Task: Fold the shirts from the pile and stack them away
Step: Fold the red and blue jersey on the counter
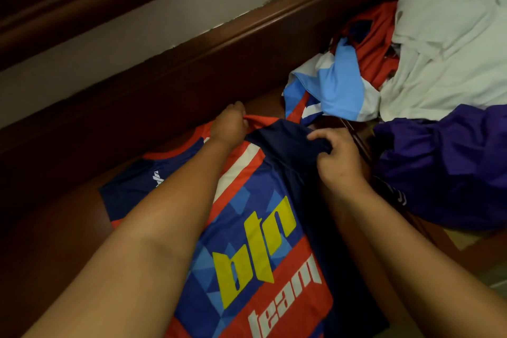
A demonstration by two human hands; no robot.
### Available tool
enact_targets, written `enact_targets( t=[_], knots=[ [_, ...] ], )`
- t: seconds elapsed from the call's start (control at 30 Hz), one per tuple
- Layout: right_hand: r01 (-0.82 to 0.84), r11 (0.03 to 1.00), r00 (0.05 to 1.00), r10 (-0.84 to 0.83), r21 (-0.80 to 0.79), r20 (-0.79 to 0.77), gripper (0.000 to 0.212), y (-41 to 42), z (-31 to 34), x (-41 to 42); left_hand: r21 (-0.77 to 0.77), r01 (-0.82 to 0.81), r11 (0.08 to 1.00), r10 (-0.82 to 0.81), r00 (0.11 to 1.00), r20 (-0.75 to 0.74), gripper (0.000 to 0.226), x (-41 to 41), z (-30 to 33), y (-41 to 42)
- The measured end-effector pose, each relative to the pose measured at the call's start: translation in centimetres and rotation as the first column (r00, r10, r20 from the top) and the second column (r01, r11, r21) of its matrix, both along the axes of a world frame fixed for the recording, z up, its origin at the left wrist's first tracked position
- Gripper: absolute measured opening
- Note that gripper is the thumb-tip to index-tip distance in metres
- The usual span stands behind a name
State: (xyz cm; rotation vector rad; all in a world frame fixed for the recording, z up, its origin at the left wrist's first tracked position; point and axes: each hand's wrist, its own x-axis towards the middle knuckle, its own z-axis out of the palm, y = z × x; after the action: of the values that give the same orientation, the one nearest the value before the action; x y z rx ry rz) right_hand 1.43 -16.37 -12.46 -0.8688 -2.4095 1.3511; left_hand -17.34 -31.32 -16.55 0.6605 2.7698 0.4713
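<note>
A dark wooden ledge [164, 74] runs along the wall at the far left, and the jersey [255, 241] lies spread flat on the brown surface [68, 241] in front of it, its yellow "btn" and white "team" lettering facing up. The left hand [229, 125] reaches across the jersey to its far end and pinches the orange collar edge between curled fingers. Just to the right, the right hand [336, 156] bunches the navy sleeve in a closed grip, lifting it slightly off the surface. Further right sits the pile: a light blue and white shirt [333, 88] nearest the jersey, a red one [375, 44] behind it, a white one [450, 49] heaped at the back, and a purple one [444, 167] crumpled beside the right forearm.
</note>
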Motion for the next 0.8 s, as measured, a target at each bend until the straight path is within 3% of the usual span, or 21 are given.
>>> enact_targets(
  t=[0.07, 0.13, 0.17, 0.2, 0.23, 0.3, 0.37, 0.43, 0.57, 0.67, 0.73, 0.8],
  knots=[
    [-0.224, 0.958, 0.959, 0.250, 0.181, -0.135, 0.047, -2.5, 1.4, 0.0, 0.096, -0.061, 0.993, 0.058, 0.998, 0.031, 0.022, 0.4, 0.3, -1.5],
    [-0.561, 0.735, 0.776, 0.627, 0.382, -0.066, 0.046, -5.4, 1.1, 0.7, 0.192, -0.154, 0.969, 0.139, 0.986, 0.087, 0.026, 1.4, 0.5, -3.3],
    [-0.668, 0.603, 0.681, 0.732, 0.436, 0.029, 0.044, -6.7, 0.4, 1.4, 0.229, -0.218, 0.949, 0.198, 0.974, 0.107, 0.029, 2.0, 0.6, -4.3],
    [-0.720, 0.530, 0.625, 0.776, 0.447, 0.086, 0.042, -7.6, -0.3, 2.2, 0.259, -0.291, 0.921, 0.266, 0.956, 0.125, 0.031, 2.8, 0.7, -5.3],
    [-0.732, 0.539, 0.619, 0.781, 0.418, 0.077, 0.041, -8.1, -0.9, 3.1, 0.286, -0.356, 0.890, 0.327, 0.934, 0.147, 0.032, 3.5, 0.6, -6.2],
    [-0.654, 0.710, 0.727, 0.685, 0.260, -0.043, 0.046, -8.2, -1.7, 4.8, 0.295, -0.448, 0.844, 0.399, 0.892, 0.213, 0.029, 5.3, 0.2, -7.7],
    [-0.435, 0.893, 0.887, 0.447, 0.111, -0.116, 0.045, -7.7, -2.7, 5.4, 0.277, -0.485, 0.829, 0.418, 0.868, 0.269, 0.025, 7.2, -0.3, -8.1],
    [-0.225, 0.974, 0.974, 0.225, 0.016, -0.013, 0.038, -7.2, -3.7, 5.2, 0.303, -0.459, 0.835, 0.384, 0.881, 0.276, 0.026, 9.1, -0.5, -7.4],
    [-0.154, 0.984, 0.955, 0.171, -0.089, 0.243, 0.029, -6.7, -5.4, 3.1, 0.258, -0.197, 0.946, 0.173, 0.979, 0.112, 0.058, 12.1, -0.9, -5.0],
    [-0.217, 0.976, 0.927, 0.212, -0.021, 0.309, 0.032, -6.8, -6.0, 1.4, 0.200, -0.115, 0.973, 0.119, 0.993, -0.009, 0.037, 12.3, -1.0, -4.4],
    [-0.256, 0.967, 0.910, 0.242, -0.003, 0.337, 0.036, -7.0, -6.2, 1.2, 0.372, -0.260, 0.891, 0.262, 0.964, 0.047, 0.018, 11.3, -0.2, -4.5],
    [-0.270, 0.963, 0.905, 0.251, 0.008, 0.343, 0.039, -6.9, -6.1, 1.4, 0.503, -0.526, 0.686, 0.474, 0.847, 0.239, 0.012, 9.7, -0.2, -6.3]
  ],
)
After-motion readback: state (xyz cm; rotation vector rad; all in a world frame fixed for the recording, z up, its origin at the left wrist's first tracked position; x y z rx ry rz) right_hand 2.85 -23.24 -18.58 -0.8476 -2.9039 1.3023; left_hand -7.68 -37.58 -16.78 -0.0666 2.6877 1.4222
